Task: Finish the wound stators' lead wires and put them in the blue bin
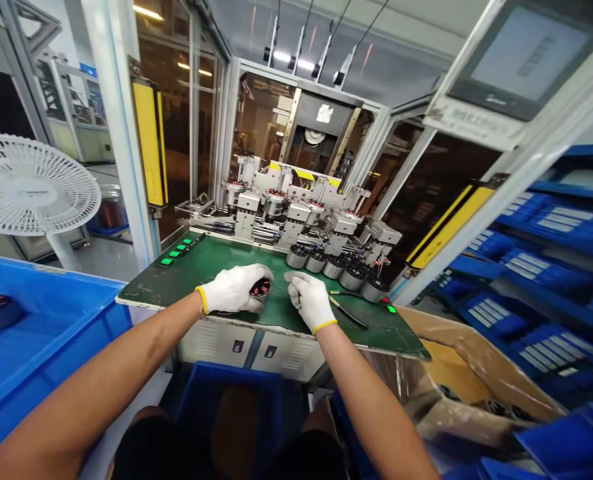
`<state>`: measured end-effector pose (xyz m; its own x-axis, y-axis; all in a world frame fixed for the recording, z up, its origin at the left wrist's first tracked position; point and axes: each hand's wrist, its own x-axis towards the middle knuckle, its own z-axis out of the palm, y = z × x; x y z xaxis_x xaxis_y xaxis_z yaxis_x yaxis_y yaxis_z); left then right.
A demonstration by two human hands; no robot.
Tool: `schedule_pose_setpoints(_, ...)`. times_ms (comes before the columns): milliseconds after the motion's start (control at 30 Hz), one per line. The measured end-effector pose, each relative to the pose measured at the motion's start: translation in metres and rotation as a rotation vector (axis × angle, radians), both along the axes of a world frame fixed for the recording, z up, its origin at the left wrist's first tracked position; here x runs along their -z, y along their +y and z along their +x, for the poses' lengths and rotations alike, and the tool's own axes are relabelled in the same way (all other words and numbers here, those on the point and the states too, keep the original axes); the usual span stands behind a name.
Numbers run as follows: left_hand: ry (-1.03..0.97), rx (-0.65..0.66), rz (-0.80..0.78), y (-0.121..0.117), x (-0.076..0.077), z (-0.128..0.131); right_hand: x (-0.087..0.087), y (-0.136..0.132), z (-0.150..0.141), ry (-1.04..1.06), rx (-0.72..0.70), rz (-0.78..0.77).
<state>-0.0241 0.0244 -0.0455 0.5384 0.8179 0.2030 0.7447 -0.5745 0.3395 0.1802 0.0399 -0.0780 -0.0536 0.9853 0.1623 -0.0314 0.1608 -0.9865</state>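
Note:
My left hand (234, 289), in a white knitted glove, is wrapped round a motor stator (260, 289) with copper-red windings, held over the front of the green bench top (221, 257). To its right, my gloved right hand (309, 297) has its thumb and fingertips pinched together; whatever is between them is too small to make out. Beside the right hand lies a dark cable or tool (349, 311) on the bench. A row of several grey cylindrical motor parts (333, 268) stands behind it, along the machine's front.
A winding machine (296, 213) spans the back of the bench. Yellow guards (149, 143) flank it. At left are a white fan (31, 187) and a blue bin (51, 320); at right, a lined cardboard box (456, 360) and blue trays (546, 267). A screen (526, 53) hangs upper right.

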Motion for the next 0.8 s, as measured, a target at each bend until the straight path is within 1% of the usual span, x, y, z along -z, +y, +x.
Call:
schedule_pose_setpoints(67, 0.006, 0.005, -0.034, -0.001, -0.004, -0.002, 0.004, 0.012, -0.001, -0.002, -0.003, -0.018)
schedule_pose_setpoints(133, 0.032, 0.058, -0.061, -0.002, -0.017, -0.011, 0.001, 0.015, 0.002, -0.013, -0.011, -0.025)
schedule_pose_setpoints(200, 0.059, 0.12, -0.072, -0.003, -0.04, -0.025, -0.005, 0.012, 0.009, -0.016, 0.007, -0.011)
schedule_pose_setpoints(267, 0.076, 0.117, -0.054, -0.005, -0.067, -0.037, -0.012, 0.007, 0.015, -0.048, 0.034, 0.008)
schedule_pose_setpoints(300, 0.095, 0.086, -0.034, -0.005, -0.078, -0.039, -0.014, 0.005, 0.016, -0.104, 0.028, 0.004)
schedule_pose_setpoints(333, 0.134, 0.059, -0.019, -0.005, -0.086, -0.037, -0.016, 0.003, 0.016, -0.19, -0.011, -0.004)
schedule_pose_setpoints(367, 0.19, 0.039, -0.006, -0.006, -0.09, -0.031, -0.017, 0.002, 0.014, -0.311, -0.082, -0.008)
schedule_pose_setpoints(400, 0.258, 0.028, 0.01, -0.006, -0.089, -0.022, -0.018, 0.001, 0.011, -0.442, -0.166, -0.006)
schedule_pose_setpoints(433, 0.325, 0.023, 0.029, -0.007, -0.084, -0.011, -0.018, -0.001, 0.008, -0.56, -0.247, 0.001)
schedule_pose_setpoints(500, 0.392, -0.001, 0.044, -0.008, -0.064, 0.011, -0.017, -0.006, 0.004, -0.69, -0.336, 0.031)
schedule_pose_setpoints(533, 0.378, -0.025, 0.036, -0.009, -0.052, 0.019, -0.017, -0.01, 0.003, -0.715, -0.339, 0.042)
schedule_pose_setpoints(600, 0.29, -0.079, 0.005, -0.008, -0.032, 0.027, -0.016, -0.024, 0.003, -0.649, -0.327, 0.031)
schedule_pose_setpoints(667, 0.207, -0.095, -0.006, -0.006, -0.019, 0.028, -0.016, -0.043, 0.004, -0.529, -0.334, 0.003)
schedule_pose_setpoints(733, 0.175, -0.079, 0.018, -0.003, -0.014, 0.026, -0.015, -0.065, 0.0, -0.421, -0.342, -0.035)
schedule_pose_setpoints(800, 0.166, -0.067, 0.033, -0.002, -0.014, 0.025, -0.011, -0.087, -0.011, -0.377, -0.343, -0.047)
